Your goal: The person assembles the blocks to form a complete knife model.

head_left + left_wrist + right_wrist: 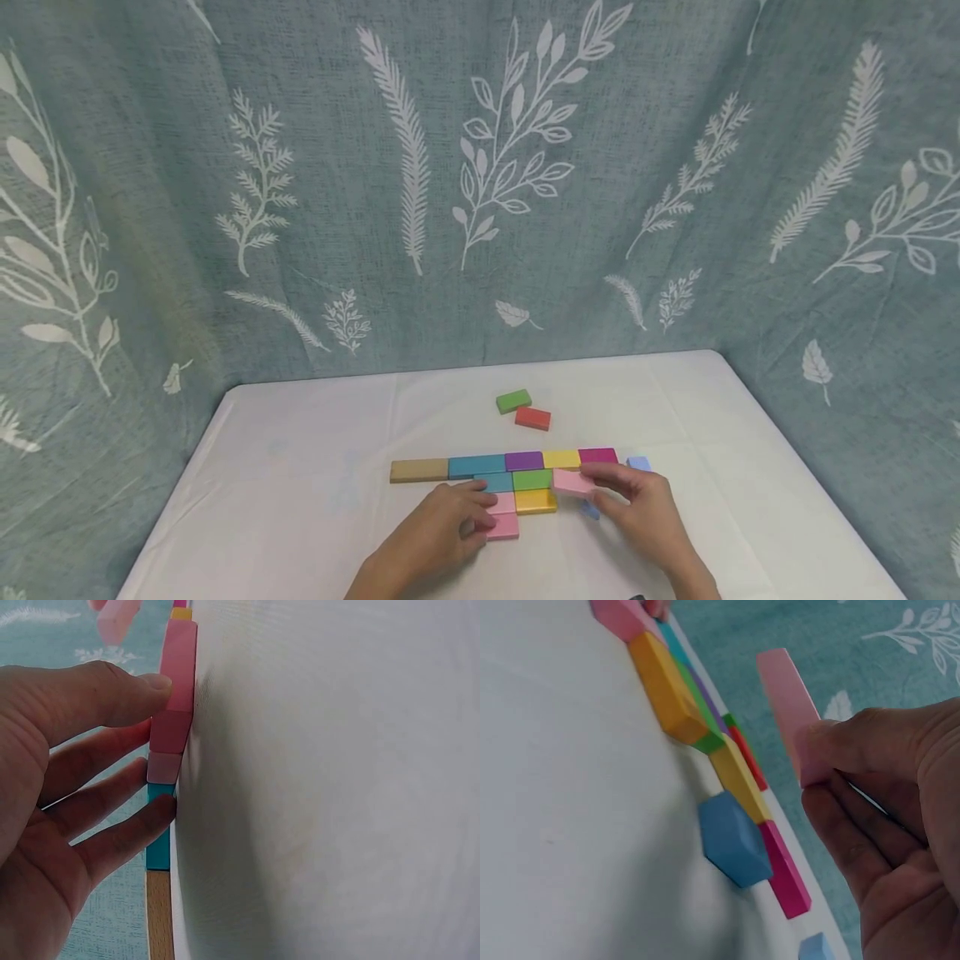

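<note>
My right hand [648, 512] pinches a light pink block [572, 482] by one end between thumb and fingers. It is held above the table, just right of the laid-out blocks. At the lower left of that layout, my left hand [438, 529] has thumb and index finger about the left end of a pink block [174, 675]. Its other fingers spread along a second light pink block [504, 503] and a teal block [495, 482]. An orange block [536, 501] and a green block [532, 480] lie against these. Beneath my right hand sits a blue block [733, 840].
A row of tan [418, 471], teal [476, 466], purple [523, 461], yellow [561, 459] and magenta [597, 455] blocks runs along the back. A light blue block [638, 463] lies at its right. Farther back are loose green [513, 401] and red [532, 418] blocks.
</note>
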Demonstrator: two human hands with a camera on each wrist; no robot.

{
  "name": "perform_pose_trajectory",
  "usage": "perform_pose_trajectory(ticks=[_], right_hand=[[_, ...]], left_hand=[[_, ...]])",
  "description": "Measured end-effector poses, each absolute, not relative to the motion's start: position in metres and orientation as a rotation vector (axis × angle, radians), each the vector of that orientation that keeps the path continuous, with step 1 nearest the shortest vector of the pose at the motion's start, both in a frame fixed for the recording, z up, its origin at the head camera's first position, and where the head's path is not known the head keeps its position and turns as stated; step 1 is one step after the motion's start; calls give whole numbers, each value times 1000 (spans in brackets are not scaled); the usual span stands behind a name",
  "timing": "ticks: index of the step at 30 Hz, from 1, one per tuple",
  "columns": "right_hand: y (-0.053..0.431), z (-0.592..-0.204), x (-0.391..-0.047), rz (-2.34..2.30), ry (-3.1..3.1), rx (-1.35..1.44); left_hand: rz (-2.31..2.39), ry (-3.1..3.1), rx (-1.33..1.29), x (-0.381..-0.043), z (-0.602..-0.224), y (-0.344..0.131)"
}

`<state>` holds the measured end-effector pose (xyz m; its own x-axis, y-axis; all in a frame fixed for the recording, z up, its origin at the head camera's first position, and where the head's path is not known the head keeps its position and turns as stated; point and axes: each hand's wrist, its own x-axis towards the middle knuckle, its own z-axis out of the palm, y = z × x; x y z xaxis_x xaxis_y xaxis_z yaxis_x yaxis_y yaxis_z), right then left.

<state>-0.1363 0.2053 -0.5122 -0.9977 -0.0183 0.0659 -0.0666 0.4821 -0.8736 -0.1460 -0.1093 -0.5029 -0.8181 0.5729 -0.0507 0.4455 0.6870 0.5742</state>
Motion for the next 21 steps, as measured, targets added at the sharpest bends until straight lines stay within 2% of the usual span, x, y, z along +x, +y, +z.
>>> perform_pose_trajectory(ticks=[12, 21], right_hand=[[192, -521, -126, 1376, -2762, 423], [180, -525, -123, 1252, -2759, 565]], left_hand=[[795, 2691, 827, -147, -503, -109], [803, 2682, 820, -147, -503, -108]])
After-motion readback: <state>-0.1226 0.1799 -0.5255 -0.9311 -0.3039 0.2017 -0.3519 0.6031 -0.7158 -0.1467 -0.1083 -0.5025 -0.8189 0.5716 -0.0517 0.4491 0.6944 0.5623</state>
